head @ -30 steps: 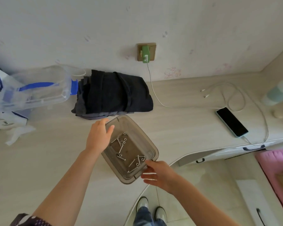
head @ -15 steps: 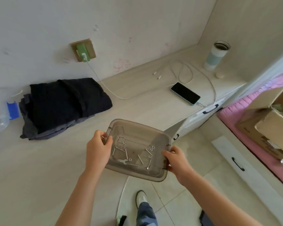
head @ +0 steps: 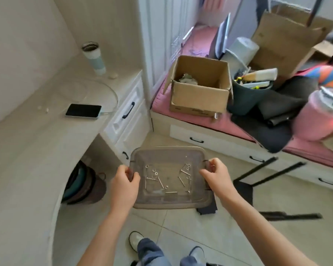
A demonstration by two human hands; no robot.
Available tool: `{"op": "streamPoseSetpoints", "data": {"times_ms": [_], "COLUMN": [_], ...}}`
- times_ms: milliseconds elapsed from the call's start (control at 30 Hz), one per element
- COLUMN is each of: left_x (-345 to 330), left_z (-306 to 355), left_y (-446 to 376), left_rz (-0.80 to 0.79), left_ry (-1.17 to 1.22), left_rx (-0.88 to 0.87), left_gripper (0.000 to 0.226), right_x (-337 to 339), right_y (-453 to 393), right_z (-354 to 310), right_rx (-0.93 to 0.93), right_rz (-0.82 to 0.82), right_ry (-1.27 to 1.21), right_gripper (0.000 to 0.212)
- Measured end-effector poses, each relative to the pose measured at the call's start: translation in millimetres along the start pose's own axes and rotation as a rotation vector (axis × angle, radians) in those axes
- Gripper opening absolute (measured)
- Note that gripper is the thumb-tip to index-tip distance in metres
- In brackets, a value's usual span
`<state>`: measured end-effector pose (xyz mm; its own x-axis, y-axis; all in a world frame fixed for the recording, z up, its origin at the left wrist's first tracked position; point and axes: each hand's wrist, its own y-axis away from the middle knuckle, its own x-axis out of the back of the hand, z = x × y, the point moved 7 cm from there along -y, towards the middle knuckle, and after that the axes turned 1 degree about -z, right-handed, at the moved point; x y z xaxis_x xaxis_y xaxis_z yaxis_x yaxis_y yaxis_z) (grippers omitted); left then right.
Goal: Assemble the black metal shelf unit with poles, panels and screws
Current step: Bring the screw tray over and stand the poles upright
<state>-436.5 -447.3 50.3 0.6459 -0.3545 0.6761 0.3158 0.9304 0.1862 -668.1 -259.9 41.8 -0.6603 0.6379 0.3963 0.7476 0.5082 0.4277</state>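
A smoky translucent plastic tray (head: 167, 153) hangs in the air over the tiled floor. Several silver screws and washers (head: 168, 178) lie loose on its bottom. My left hand (head: 124, 184) grips the tray's left edge, fingers curled over the rim. My right hand (head: 216, 176) grips the right edge the same way. On the floor to the right lie black metal shelf parts: two poles (head: 258, 170) slanting up toward the bed base, a dark panel (head: 244, 191) under them, and another black pole (head: 292, 215) lying flat.
A curved pale desk (head: 27, 150) runs along the left with a phone (head: 83, 110) on charge and a tumbler (head: 94, 58). Bags (head: 83, 185) sit under it. A pink-topped bed platform (head: 229, 121) carries a cardboard box (head: 199, 85), a bin and clothes. My feet stand on the tiles below.
The tray has been lifted off the desk and carried to the right, out over the floor. The view has swung right from the wall and folded clothes to the bed platform and shelf parts.
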Motion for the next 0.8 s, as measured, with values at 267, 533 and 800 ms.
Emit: {"op": "streamPoseSetpoints", "data": {"times_ms": [267, 533, 800], "left_x": [-178.5, -311.2, -429.1], "left_z": [145.5, 245.7, 324.5], "left_y": [70.9, 133.4, 169.8], "left_rz": [-0.297, -0.541, -0.715], "left_ry": [-0.088, -0.162, -0.211], "left_rx": [-0.204, -0.384, -0.507], "left_gripper": [0.021, 0.029, 0.027], "right_x": [211.1, 337.6, 427.4], "right_y": [21.2, 53.2, 53.2], "right_z": [117.4, 213.3, 273.1], "right_rx": [-0.155, -0.306, -0.441], "right_rz": [0.324, 0.601, 0.772], "right_ry": [-0.205, -0.394, -0.459], "right_gripper": [0.012, 0.018, 0.015]}}
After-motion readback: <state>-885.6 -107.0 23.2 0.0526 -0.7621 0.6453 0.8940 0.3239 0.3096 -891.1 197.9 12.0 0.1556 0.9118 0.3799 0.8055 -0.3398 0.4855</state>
